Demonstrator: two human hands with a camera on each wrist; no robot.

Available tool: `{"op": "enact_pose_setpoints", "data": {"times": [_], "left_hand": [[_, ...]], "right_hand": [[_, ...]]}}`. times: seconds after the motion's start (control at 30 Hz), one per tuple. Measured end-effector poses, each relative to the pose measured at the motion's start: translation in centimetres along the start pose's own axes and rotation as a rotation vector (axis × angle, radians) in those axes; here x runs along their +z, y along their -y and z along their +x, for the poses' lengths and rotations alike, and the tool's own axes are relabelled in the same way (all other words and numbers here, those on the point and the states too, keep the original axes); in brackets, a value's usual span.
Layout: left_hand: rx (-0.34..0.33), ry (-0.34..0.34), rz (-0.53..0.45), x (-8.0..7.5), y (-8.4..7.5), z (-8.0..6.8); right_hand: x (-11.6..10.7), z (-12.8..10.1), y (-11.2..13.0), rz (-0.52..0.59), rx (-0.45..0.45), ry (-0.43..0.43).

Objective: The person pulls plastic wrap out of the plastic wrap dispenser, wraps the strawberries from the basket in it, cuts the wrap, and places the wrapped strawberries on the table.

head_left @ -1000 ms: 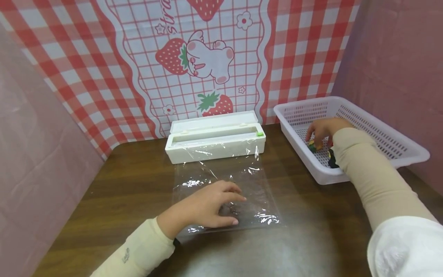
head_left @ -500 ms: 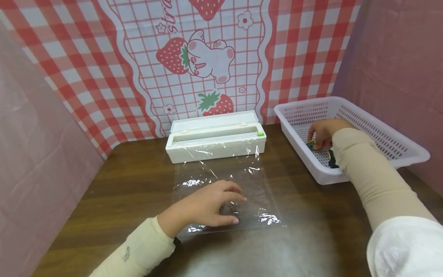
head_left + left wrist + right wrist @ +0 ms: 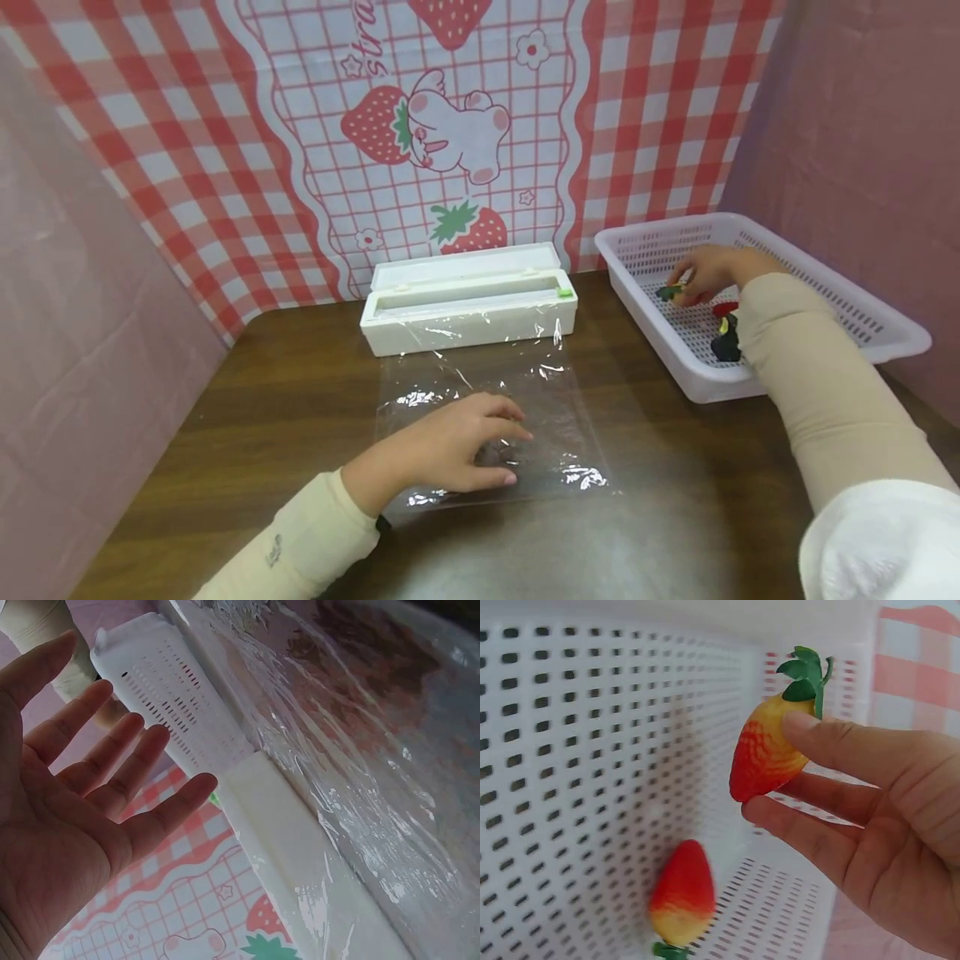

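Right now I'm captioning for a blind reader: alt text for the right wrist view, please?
The right hand pinches a red-and-yellow toy strawberry with green leaves, lifted inside a white perforated basket. A second strawberry lies on the basket floor below.

film sheet (image 3: 487,408) lies before the dispenser box (image 3: 468,308); basket (image 3: 885,333) stands right.

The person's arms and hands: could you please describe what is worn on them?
Both hands are bare: left hand, right hand. The left arm wears a cream long sleeve with a small dark marking near the cuff; the right a tan sleeve under a white upper layer.
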State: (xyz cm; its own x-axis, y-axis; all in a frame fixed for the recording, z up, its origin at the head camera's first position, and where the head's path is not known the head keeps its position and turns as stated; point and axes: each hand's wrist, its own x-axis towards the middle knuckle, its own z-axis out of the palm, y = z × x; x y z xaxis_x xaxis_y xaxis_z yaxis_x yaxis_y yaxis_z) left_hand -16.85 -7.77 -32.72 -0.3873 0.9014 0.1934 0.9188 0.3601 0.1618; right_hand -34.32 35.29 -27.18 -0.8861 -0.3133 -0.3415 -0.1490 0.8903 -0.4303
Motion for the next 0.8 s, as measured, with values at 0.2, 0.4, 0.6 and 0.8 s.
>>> {"op": "enact_pose_setpoints", "data": {"times": [0.2, 0.4, 0.6, 0.8], "left_hand": [[0.008, 0.007, 0.001, 0.2, -0.2, 0.2], [0.022, 0.001, 0.009, 0.2, -0.3, 0.2], [0.018, 0.002, -0.007, 0.0, -0.3, 0.2], [0.018, 0.007, -0.003, -0.3, -0.4, 0.1]], "right_hand": [[-1.1, -1.5, 0.4, -0.029, -0.077, -0.123], [-1.8, -3.4, 1.2, -0.042, -0.095, -0.149], [-1.5, -5.6, 3.4, -0.064, -0.143, -0.188], [-0.1, -7.6, 5.7, -0.08, -0.265, -0.315]]}}
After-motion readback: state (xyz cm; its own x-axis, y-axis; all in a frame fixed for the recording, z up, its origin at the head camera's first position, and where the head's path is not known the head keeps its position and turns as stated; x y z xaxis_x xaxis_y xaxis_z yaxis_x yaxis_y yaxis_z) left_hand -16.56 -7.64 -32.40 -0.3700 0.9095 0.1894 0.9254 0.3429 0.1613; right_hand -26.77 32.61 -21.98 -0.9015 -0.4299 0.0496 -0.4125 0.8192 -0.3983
